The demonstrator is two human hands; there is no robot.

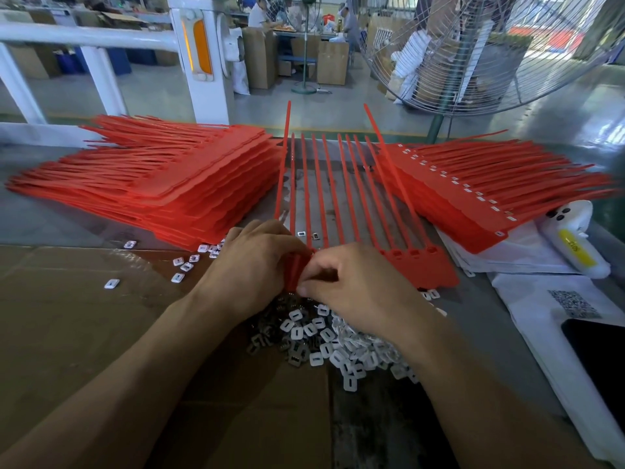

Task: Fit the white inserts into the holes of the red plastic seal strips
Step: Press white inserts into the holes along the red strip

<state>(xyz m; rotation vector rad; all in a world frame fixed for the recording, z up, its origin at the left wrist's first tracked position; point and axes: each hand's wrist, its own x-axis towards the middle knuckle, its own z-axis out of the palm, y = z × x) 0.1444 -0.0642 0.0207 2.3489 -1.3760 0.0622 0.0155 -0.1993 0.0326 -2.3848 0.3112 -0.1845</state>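
Head view: red seal strip (419,265) lies flat on table (50,214), long tails pointing away. Left hand (250,265) curls round strip's left end. Right hand (351,286) touches left hand, fingers bent, pinching at same end; pinched bit hidden. White inserts (338,346) heaped just under both hands, on cardboard (67,316). More red strips stacked far left (152,177) and far right (490,184); right stack shows white bits in holes.
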